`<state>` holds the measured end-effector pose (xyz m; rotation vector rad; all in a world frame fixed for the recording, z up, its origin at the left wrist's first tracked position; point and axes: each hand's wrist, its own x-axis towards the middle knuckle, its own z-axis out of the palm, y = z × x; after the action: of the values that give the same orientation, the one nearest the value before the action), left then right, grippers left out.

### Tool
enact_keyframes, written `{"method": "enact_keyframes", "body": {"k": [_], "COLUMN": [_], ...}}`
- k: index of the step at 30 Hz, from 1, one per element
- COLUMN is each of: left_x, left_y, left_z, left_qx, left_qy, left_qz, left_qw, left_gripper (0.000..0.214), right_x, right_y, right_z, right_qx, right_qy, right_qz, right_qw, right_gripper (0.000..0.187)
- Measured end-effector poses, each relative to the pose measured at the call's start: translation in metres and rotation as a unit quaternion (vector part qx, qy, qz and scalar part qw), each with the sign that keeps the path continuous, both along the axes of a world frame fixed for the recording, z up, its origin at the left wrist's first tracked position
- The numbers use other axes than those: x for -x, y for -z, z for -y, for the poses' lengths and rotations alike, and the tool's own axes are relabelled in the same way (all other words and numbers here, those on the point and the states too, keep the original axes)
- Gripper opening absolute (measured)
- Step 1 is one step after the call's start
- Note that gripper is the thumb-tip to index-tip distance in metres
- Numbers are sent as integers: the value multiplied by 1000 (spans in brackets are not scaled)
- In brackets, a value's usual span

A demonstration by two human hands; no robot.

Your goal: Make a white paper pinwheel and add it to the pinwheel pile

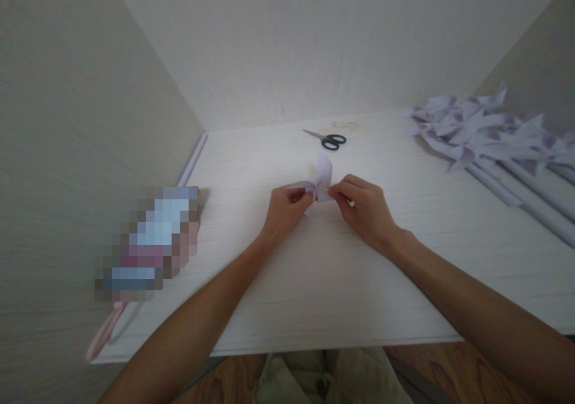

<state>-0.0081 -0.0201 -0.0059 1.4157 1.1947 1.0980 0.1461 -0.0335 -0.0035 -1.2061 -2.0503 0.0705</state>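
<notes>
Over the middle of the table a pale lilac paper pinwheel (pixel 324 167) is held between my two hands, one curved blade standing up and others folded around its centre. My left hand (pixel 286 205) is closed on its left side, thumb and fingers pinching the paper near the centre. From the right, my right hand (pixel 365 203) pinches with thumb and forefinger at the pinwheel's right blade. Whether a small pin or stick also sits in those fingertips, I cannot make out. Beyond the pinwheel lie black-handled scissors (pixel 330 140), blades pointing left.
Several finished paper pinwheels (pixel 467 128) with rolled paper sticks (pixel 530 194) are heaped at the right. Along the left wall lie a rolled paper tube (pixel 193 158) and a blurred-out item (pixel 157 236) with a pink strap (pixel 105 335). Walls enclose the white table (pixel 278 308).
</notes>
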Motion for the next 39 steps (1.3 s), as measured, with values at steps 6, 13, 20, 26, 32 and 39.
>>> {"method": "enact_keyframes", "body": {"k": [6, 13, 20, 26, 32, 39], "left_x": [-1, -2, -3, -3, -4, -4], "left_y": [0, 3, 1, 3, 2, 2], "left_z": [0, -1, 1, 0, 1, 0], "left_qx": [0, -10, -18, -28, -38, -47], "left_qy": [-9, -26, -38, -50, -50, -53], "left_qz": [-9, -7, -51, -60, -77, -86], "left_qw": [1000, 1000, 998, 997, 995, 994], "left_gripper": [19, 18, 21, 20, 21, 20], "right_x": [-1, 0, 2, 7, 9, 11], "right_y": [1, 0, -4, -7, -9, -9], "right_z": [-1, 0, 2, 4, 5, 8], "right_qx": [-5, -16, -37, -31, -56, -80], "right_qy": [-2, -4, 10, 29, 43, 40], "right_qz": [6, 21, 96, 216, 222, 231], "right_qw": [1000, 1000, 995, 975, 973, 969], "right_gripper": [19, 20, 21, 24, 25, 25]}}
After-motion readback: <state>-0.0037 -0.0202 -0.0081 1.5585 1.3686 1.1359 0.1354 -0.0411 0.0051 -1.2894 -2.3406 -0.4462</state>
